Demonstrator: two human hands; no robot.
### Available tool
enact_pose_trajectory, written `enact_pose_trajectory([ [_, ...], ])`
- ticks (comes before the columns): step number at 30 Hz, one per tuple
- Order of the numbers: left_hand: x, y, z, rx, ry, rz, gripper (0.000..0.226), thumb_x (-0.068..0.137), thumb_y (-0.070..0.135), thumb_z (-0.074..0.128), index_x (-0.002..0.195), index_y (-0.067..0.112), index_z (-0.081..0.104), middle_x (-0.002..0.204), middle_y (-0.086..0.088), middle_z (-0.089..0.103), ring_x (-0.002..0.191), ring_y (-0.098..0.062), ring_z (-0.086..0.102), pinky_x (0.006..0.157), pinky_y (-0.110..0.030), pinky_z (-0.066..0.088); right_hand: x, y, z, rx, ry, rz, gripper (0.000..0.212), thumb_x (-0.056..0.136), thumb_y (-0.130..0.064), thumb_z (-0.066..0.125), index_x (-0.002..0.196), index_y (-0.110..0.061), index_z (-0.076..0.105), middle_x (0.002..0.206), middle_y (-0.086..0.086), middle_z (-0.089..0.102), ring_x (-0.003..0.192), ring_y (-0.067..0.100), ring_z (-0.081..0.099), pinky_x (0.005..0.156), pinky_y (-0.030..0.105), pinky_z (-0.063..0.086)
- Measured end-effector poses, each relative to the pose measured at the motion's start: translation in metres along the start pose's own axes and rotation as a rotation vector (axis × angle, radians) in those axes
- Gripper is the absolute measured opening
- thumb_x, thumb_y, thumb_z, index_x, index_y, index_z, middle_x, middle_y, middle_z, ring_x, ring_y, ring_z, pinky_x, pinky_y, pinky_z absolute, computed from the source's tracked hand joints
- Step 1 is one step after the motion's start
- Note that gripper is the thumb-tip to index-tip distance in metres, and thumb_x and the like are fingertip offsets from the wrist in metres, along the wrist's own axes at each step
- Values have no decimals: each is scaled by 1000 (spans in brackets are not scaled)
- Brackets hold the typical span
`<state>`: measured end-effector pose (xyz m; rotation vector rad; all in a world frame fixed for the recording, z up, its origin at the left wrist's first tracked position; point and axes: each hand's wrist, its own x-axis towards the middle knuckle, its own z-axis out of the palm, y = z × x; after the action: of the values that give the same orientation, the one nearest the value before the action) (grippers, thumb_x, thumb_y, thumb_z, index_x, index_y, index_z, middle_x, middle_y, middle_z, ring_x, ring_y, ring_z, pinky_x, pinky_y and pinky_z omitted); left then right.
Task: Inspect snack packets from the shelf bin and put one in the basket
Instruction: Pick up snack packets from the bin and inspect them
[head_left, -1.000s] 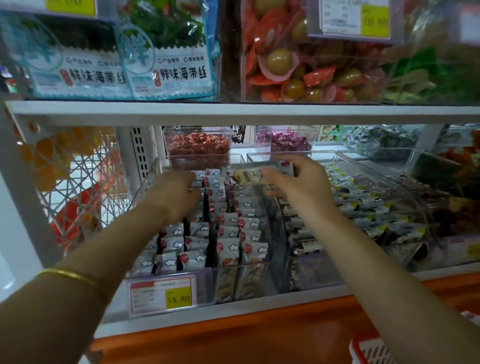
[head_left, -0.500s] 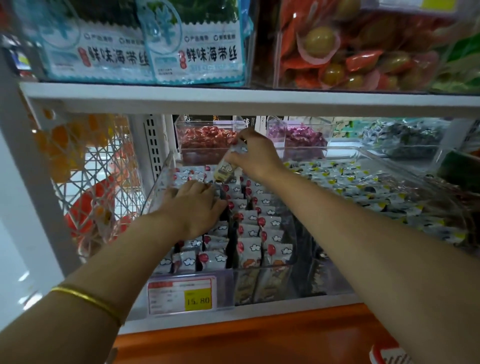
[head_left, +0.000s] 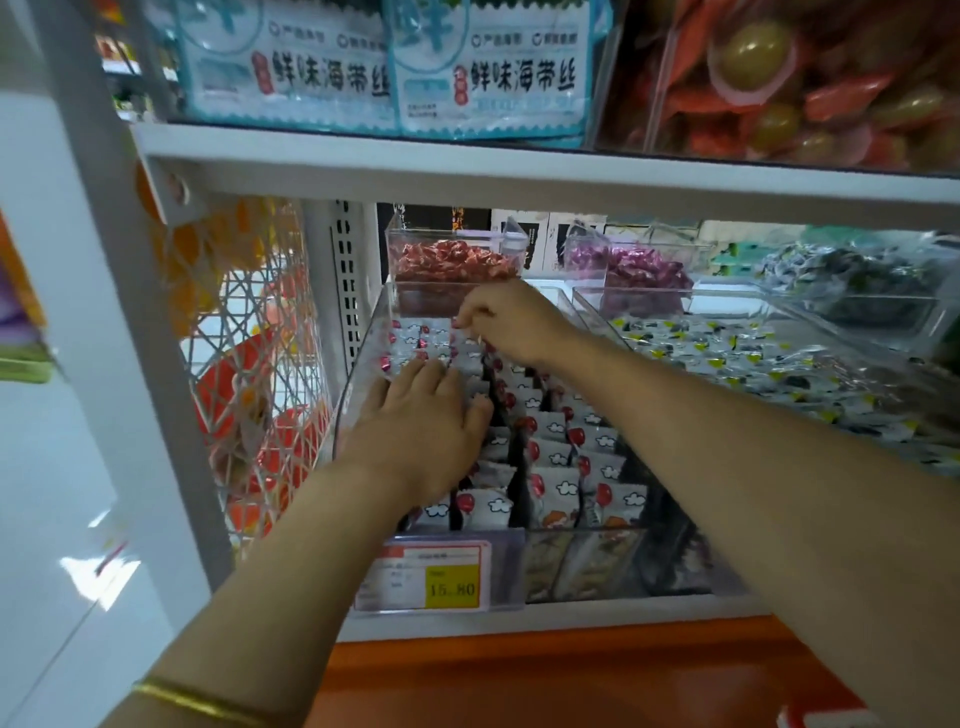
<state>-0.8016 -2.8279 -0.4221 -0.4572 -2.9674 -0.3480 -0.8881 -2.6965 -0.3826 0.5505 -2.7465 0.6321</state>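
Note:
A clear shelf bin (head_left: 363, 358) holds rows of white snack packets (head_left: 556, 488) printed with red balloons and clouds. My left hand (head_left: 421, 415) lies flat on the left rows, fingers straight. Farther in, my right hand (head_left: 504, 317) reaches to the back row, its fingertips curled down and pinching a packet there; the packet itself is mostly hidden by the fingers. A red and white corner of the basket (head_left: 823, 719) shows at the bottom right edge.
A yellow price tag (head_left: 451, 588) marked 15.80 is on the bin's front. Behind stand bins of red candy (head_left: 452, 262) and purple candy (head_left: 644, 270). A bin of yellow-marked packets (head_left: 753, 358) sits to the right. The upper shelf board (head_left: 519, 176) hangs close above.
My right hand has gone down from above the bin to the back row, and the packet it held up is out of sight. My left hand slid a little deeper over the rows.

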Motion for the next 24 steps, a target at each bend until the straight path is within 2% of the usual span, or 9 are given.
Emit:
enact_pose_trajectory([
  [2,-1,1,0,-15,1,4,58,99,46,16,148,15,20,158,-4,12,145,-18,2,118,-44,4,11,5,-5,10,100,56,22,94,-8,46,103,-11,66,110,8,64,97,20,58,82,28,43],
  [7,-4,3,-3,-49,6,-2,56,99,44,18,147,15,23,157,-3,14,145,-18,5,118,-44,4,28,6,12,-340,46,0,17,90,-21,57,102,-17,69,112,5,62,115,24,47,96,39,42],
  [11,-5,5,-6,-98,38,17,49,99,41,22,138,15,37,148,-4,32,140,-20,19,115,-47,14,32,1,20,-511,68,29,14,86,-29,63,95,-20,69,113,2,59,117,25,40,94,41,39],
  [13,-5,5,-8,-133,56,24,47,99,41,26,134,15,42,144,-4,37,138,-22,23,114,-47,18,33,-1,14,-415,91,49,11,88,-24,60,90,-16,67,108,4,62,113,23,45,93,39,42],
  [16,-7,7,-13,-241,117,33,37,97,36,37,121,11,50,131,-7,46,127,-26,36,109,-40,28,31,-5,-1,-53,138,127,13,91,-18,55,94,-8,64,99,9,65,92,20,59,84,33,51],
  [18,-12,9,-17,-318,181,40,35,96,29,43,125,9,50,129,-6,46,122,-23,41,98,-25,31,22,-10,-13,184,279,183,10,93,-14,53,95,-6,59,98,8,63,87,20,60,77,30,53],
  [20,-18,11,-21,-358,258,47,36,96,23,46,128,8,48,132,-6,46,119,-20,43,86,-14,25,6,-15,-27,342,470,228,7,94,-13,51,94,-8,55,97,8,59,84,19,57,65,21,48],
  [22,-25,13,-27,-419,333,36,35,96,17,46,129,6,48,134,-8,46,116,-20,44,80,-11,23,-20,-19,-41,408,606,230,6,95,-9,49,93,-9,55,90,3,56,83,18,54,57,11,42],
  [24,-33,16,-32,-514,394,20,36,96,17,46,132,10,46,135,-7,47,112,-18,47,84,-16,31,-52,-22,-51,535,629,234,10,95,-7,48,87,-12,50,87,0,54,84,22,58,60,16,50],
])
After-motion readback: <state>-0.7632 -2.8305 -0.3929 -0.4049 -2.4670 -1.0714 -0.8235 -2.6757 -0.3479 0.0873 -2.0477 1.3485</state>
